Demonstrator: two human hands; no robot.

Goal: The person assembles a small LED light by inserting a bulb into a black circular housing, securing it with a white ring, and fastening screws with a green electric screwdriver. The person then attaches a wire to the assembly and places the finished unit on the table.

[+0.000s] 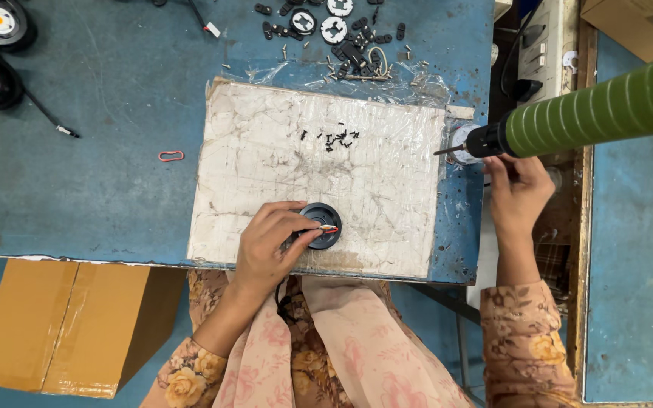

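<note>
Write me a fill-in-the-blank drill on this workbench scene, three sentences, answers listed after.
1. The left hand presses on a round ____ part lying on the white board.
2. The right hand is at a power screwdriver whose ribbed handle is ____ in colour.
3. A small red loop lies on the blue table, to the ____ of the board.

Missing words: black; green; left

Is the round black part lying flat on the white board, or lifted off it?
Flat. The round black part rests on the white board, left hand pressing its rim.
</note>
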